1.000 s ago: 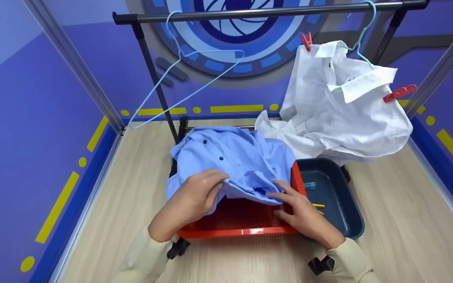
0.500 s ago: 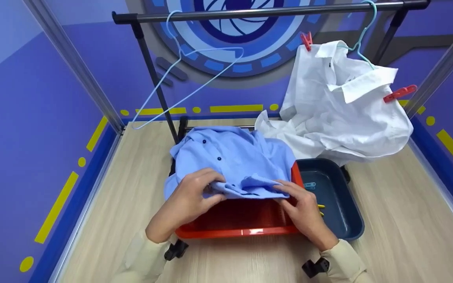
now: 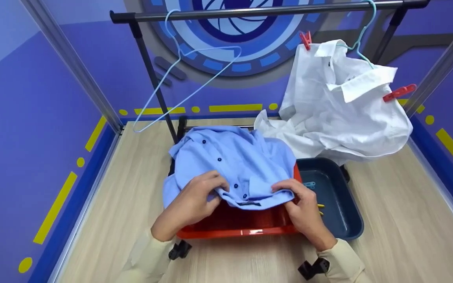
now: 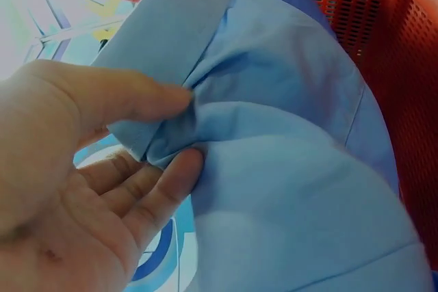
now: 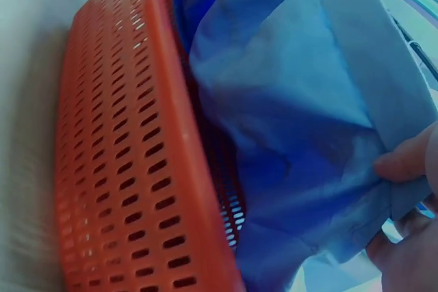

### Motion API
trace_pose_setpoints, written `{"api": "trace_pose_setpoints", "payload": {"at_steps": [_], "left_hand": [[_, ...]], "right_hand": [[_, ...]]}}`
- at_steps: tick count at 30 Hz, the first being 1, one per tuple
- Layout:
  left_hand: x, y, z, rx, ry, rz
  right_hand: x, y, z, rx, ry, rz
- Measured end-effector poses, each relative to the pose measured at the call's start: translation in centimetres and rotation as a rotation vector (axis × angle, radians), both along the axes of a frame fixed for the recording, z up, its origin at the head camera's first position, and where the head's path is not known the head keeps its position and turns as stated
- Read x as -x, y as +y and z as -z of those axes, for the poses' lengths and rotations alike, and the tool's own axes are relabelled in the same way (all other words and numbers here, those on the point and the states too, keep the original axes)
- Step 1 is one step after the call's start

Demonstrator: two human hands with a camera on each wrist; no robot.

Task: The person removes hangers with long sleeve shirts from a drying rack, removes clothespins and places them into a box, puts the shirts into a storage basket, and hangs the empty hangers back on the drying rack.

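Note:
A blue button-up shirt (image 3: 246, 153) lies draped over a red basket (image 3: 246, 232), its dark buttons facing up and its collar toward me. My left hand (image 3: 195, 200) pinches the left side of the collar; in the left wrist view the thumb and fingers (image 4: 181, 172) of that hand hold the folded cloth. On the right, my right hand (image 3: 303, 204) pinches the other collar end between thumb and fingers, which the right wrist view shows beside the basket's perforated wall (image 5: 137, 141). A dark label shows inside the neck, between both hands.
A light-blue hanger (image 3: 195, 88) hangs from the black rack bar (image 3: 250, 13). To its right hangs a white shirt (image 3: 340, 106) on a hanger, with red clothespins (image 3: 399, 93) on it. A dark tray (image 3: 336, 208) with a few clothespins stands right of the basket.
Both hands have pinched the collar and spread it toward me. The folded neck area has flattened out, so more buttons show. The empty hanger has turned slightly.

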State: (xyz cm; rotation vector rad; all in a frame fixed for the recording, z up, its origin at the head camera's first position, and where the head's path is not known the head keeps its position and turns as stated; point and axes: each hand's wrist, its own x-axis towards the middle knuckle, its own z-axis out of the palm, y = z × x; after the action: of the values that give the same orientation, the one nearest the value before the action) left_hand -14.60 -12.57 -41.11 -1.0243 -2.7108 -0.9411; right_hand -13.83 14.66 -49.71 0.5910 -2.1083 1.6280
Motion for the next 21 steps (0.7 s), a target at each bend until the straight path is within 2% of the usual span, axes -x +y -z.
{"api": "trace_pose_setpoints", "payload": {"at_steps": [6,10,18,21], "left_hand": [[0.2,1.6,0.3,-0.011,0.12,0.003],[0.3,2.7,0.2,0.006,0.115,0.015],[0.5,4.3,0.4,0.005,0.103,0.079],[0.5,4.7,0.5,0.003,0.105,0.081]], "right_hand": [[-0.1,-1.4,-1.9,0.028,0.113,-0.071],[-0.5,-2.2,-3.6,0.016,0.111,-0.141],[-0.8,-3.0,-4.9,-0.069,-0.021,-0.149],[-0.4,-3.2,-4.4,-0.107,-0.036,-0.161]]}}
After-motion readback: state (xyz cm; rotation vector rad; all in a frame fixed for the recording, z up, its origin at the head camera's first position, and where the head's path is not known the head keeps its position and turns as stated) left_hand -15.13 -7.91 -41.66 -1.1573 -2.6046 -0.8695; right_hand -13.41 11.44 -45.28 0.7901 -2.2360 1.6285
